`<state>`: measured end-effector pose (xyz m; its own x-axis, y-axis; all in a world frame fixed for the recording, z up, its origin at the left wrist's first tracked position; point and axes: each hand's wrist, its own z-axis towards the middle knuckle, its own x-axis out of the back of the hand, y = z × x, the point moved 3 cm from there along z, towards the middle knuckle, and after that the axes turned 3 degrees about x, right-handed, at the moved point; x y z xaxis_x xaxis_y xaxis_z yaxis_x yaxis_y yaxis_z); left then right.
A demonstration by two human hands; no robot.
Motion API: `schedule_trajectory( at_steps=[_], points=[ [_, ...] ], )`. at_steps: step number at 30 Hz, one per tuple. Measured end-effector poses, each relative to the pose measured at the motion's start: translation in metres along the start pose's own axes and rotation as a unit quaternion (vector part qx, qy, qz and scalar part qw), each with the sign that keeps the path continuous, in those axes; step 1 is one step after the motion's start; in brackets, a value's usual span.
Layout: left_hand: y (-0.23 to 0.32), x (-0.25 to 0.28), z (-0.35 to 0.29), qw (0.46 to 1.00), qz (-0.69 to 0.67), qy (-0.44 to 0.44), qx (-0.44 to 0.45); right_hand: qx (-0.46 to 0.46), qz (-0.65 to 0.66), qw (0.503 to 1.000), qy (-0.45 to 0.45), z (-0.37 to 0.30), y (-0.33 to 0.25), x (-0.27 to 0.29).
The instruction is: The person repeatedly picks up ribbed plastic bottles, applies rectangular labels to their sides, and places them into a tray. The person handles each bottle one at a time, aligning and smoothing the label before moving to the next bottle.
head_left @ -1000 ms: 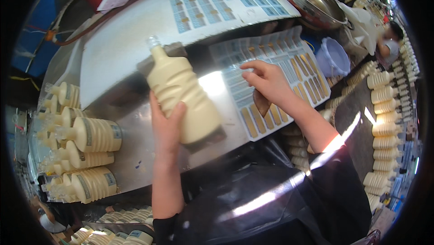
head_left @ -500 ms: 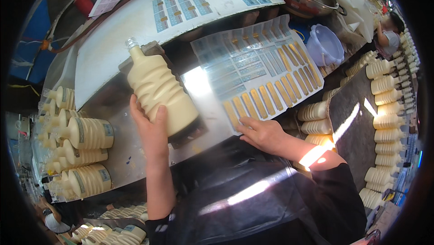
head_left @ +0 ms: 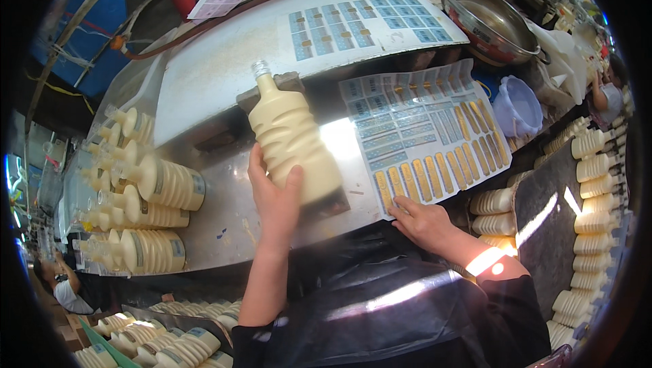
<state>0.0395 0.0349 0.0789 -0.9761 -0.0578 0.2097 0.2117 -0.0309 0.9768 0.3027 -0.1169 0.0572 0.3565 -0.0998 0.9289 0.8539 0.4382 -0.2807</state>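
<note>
A cream-coloured bottle (head_left: 295, 134) with a wavy ribbed body and a clear threaded neck leans on a dark rest, its neck pointing away from me. My left hand (head_left: 275, 195) is closed around its lower left side, with the thumb across the front. To the right lies a label sheet (head_left: 397, 113) with blue-and-white labels and rows of gold strips. At its near left corner my right hand (head_left: 422, 222) pinches beside the lower end of the first gold strip (head_left: 382, 190). Whether that strip has lifted is too small to tell.
Several similar bottles (head_left: 170, 181) lie stacked at the left, with more along the right (head_left: 598, 205). Behind the metal worktop (head_left: 224, 198) a white board (head_left: 210, 76) carries more labels. A metal basin (head_left: 489, 18) and a lilac bucket (head_left: 516, 106) stand at the far right.
The whole view has swung, so the scene sits further right in the picture. Both hands keep nearly the same places on the bottle and at the sheet's corner.
</note>
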Motion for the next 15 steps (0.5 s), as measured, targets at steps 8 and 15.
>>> schedule_trajectory(
  at_steps=[8,15],
  points=[
    [0.020,-0.003,-0.004,0.997,0.064,0.027,-0.022,-0.078,0.019,0.994,0.074,0.025,0.043,0.028],
    [0.066,-0.016,-0.043,0.915,0.207,0.023,-0.344,-0.173,0.055,0.980,0.086,0.037,0.073,0.028]
  ],
)
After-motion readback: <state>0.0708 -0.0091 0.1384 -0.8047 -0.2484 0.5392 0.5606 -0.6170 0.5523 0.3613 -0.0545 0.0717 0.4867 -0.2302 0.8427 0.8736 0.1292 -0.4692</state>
